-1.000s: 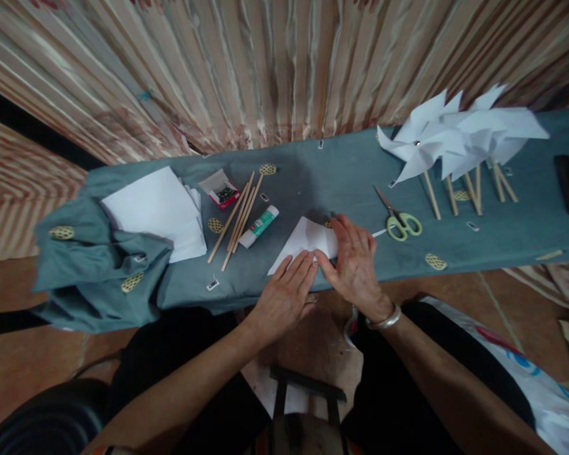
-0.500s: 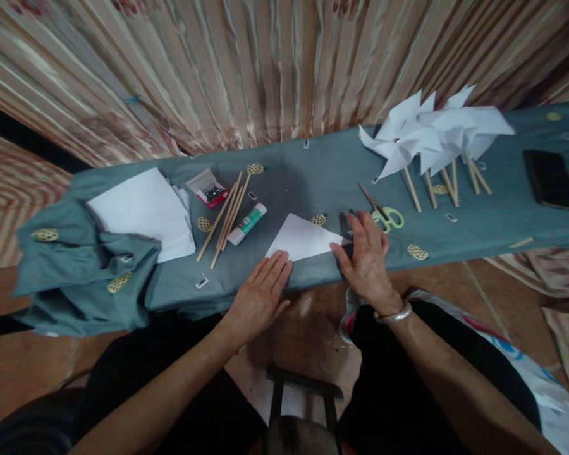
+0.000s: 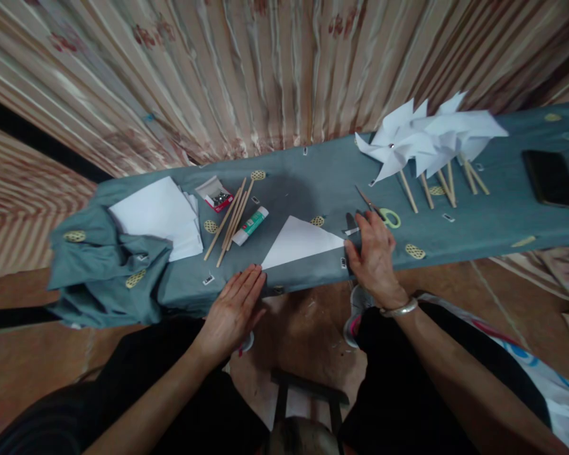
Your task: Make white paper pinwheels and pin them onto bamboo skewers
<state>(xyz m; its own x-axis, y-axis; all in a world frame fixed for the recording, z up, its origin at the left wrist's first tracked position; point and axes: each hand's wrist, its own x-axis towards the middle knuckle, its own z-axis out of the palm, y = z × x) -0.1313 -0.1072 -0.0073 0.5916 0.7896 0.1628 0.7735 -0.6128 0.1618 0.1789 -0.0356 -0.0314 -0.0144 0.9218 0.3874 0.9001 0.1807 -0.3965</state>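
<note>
A sheet of white paper folded into a triangle (image 3: 303, 243) lies flat on the cloth-covered table, its long edge towards me. My left hand (image 3: 234, 303) rests flat with fingers stretched out, their tips at the triangle's left corner. At the right corner, the thumb of my right hand (image 3: 374, 256) touches the paper; its fingers are apart and bent slightly over the cloth. Just beyond those fingers are scissors (image 3: 389, 218) with light green handles, partly covered by my hand. A glue stick (image 3: 250, 225) lies left of the triangle.
Several wooden sticks (image 3: 230, 218) lie beside an open small red-and-white box (image 3: 214, 193) of metal pins. A stack of white paper (image 3: 154, 212) is at the left. Several paper pinwheels (image 3: 431, 139) on sticks lie at the back right, near a dark phone (image 3: 552, 178). A curtain (image 3: 275, 76) hangs behind.
My left hand has slid left along the long edge to the triangle's left corner. My right thumb has shifted right to the right corner. The view has shifted slightly.
</note>
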